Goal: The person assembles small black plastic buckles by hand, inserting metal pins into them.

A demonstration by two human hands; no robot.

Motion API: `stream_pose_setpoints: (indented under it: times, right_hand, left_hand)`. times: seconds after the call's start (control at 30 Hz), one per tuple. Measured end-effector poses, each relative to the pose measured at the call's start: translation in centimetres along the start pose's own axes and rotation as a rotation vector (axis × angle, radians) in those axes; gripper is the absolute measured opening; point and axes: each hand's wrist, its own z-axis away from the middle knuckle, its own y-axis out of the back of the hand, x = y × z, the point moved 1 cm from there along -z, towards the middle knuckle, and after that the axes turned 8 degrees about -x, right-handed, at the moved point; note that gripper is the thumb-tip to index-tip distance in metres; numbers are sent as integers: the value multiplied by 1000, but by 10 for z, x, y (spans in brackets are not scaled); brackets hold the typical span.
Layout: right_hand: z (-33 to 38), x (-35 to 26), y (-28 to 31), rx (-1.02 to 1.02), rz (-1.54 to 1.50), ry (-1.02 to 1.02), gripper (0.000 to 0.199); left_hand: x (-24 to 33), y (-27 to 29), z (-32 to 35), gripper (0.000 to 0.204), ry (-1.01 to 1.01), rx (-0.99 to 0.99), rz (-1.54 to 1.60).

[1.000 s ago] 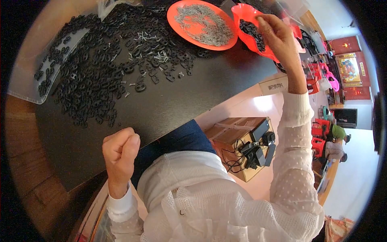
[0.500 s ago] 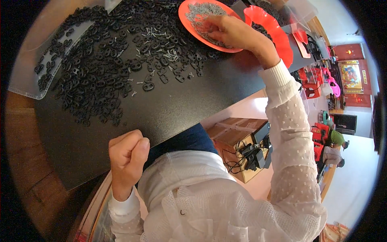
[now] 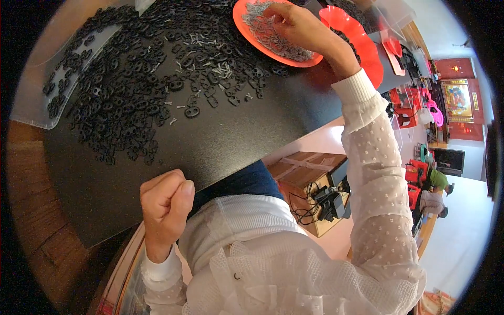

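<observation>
A red plate (image 3: 308, 64) heaped with small grey screws (image 3: 278, 39) stands at the table's far edge. Over the screws is my right hand (image 3: 307, 31), its fingers bent and drawn together; whatever is between them is too small to make out. My left hand (image 3: 167, 202) is closed in a fist at the near table edge, its inside hidden. Beyond the fist spreads a large pile of small black oval plastic pieces with two holes (image 3: 118, 105). Loose silver screws (image 3: 224, 69) lie scattered among the pieces to the right.
Beside the plate stands a red wavy-rimmed dish (image 3: 367, 55) with black pieces in it. A clear plastic bin (image 3: 39, 113) lies tipped at the far left, spilling black pieces. Below the dark table (image 3: 210, 139) is a cardboard box (image 3: 302, 168) with black cables and devices. People sit far right.
My right hand has shifted slightly up and left across the plate, uncovering screws near its lower rim. The left fist has stayed in place.
</observation>
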Motion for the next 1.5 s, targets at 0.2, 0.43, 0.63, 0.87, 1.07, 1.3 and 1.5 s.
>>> stream_pose_setpoints:
  times: [0.2, 0.43, 0.63, 0.87, 1.07, 1.3, 1.5]
  right_hand:
    - [13, -21, 14, -298, -68, 63, 22]
    - [16, -58, 30, -32, -71, 2, 24]
    - [-9, -141, 7, -78, -211, 289, 23]
    - [-71, -186, -38, -180, -154, 445, 11]
    - [-88, -194, -38, -110, -4, 499, 11]
    - [-23, -185, -14, -238, -120, 464, 13]
    - [21, -190, -17, -230, -174, 310, 13]
  left_hand:
    - [1, 0, 0, 27, -22, -11, -28]
    - [6, 3, -1, 26, 7, -8, -51]
    - [3, 7, -1, 29, -43, -16, -96]
    - [2, 5, -1, 28, -102, 15, -135]
    - [-2, 6, -1, 29, -129, 10, -137]
    - [-1, 8, -1, 29, -163, -3, -171]
    - [-3, 7, 0, 29, -154, -1, -173]
